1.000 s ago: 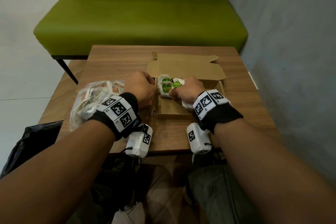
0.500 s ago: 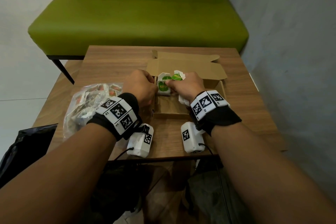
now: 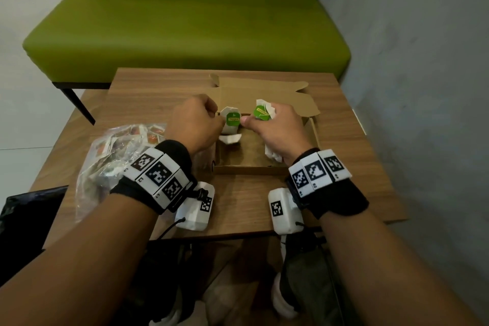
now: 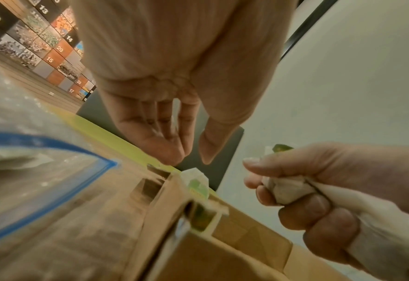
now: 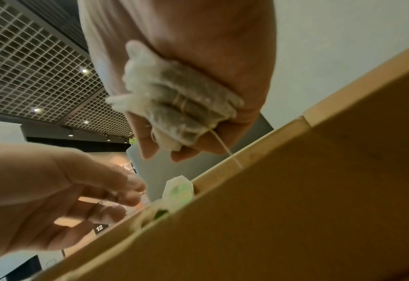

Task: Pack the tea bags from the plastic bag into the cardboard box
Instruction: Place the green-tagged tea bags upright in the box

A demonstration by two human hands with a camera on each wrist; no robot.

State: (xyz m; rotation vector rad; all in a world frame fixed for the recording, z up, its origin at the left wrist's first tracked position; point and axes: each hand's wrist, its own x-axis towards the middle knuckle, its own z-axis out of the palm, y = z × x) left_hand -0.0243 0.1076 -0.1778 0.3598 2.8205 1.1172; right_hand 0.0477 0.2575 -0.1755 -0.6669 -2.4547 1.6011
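On the wooden counter (image 3: 344, 167), your right hand (image 3: 275, 130) clutches tea bags (image 5: 174, 106) over the cardboard box (image 3: 246, 167); your left hand (image 3: 195, 122) hangs empty, fingers relaxed, plastic bag (image 3: 105, 167) alongside.

Worktop (image 3: 148, 92) brown wood grain; cardboard box (image 3: 248, 169) plain tan-brown; tea bags (image 3: 230, 122) white paper with green tags, the bunch in the right hand (image 3: 277, 130) greyish-white in the right wrist view. Plastic bag (image 3: 105, 156) clear with blue zip strip, red-orange sachets showing inside; sofa (image 3: 185, 26) lime green seat, black backrest and legs. Wristbands (image 3: 158, 174) black with white blocks of black square-code markers
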